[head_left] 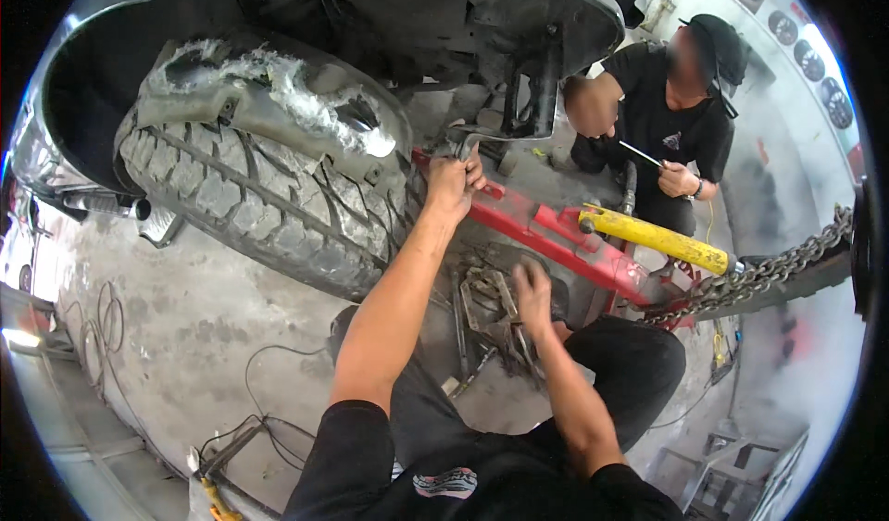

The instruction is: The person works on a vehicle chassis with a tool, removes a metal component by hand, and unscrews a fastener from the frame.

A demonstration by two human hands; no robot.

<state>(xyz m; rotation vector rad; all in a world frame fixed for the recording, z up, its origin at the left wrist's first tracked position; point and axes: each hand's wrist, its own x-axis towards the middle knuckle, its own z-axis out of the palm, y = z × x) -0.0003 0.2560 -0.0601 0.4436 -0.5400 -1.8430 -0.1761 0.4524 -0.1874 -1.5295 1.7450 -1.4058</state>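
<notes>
My left hand (451,186) is closed at the end of a grey metal bracket (500,138) beneath the vehicle body. What lies inside the fingers is hidden. Just below that hand runs the red arm (546,234) of a hoist or jack, with a yellow cylinder (656,238) over it. Slightly blurred, my right hand (532,297) is raised in front of my right knee, fingers stretched out and holding nothing. Beneath it on the floor lie dirty metal parts (491,303). A large knobbly tyre (269,201) stands left of my left hand, under a torn fender liner (278,95).
Across the red arm a co-worker (681,113) in black crouches, holding a thin light rod (639,154). A heavy chain (769,271) hangs at the right. Cables (264,419) cross the concrete floor, and a metal frame (732,470) stands at lower right.
</notes>
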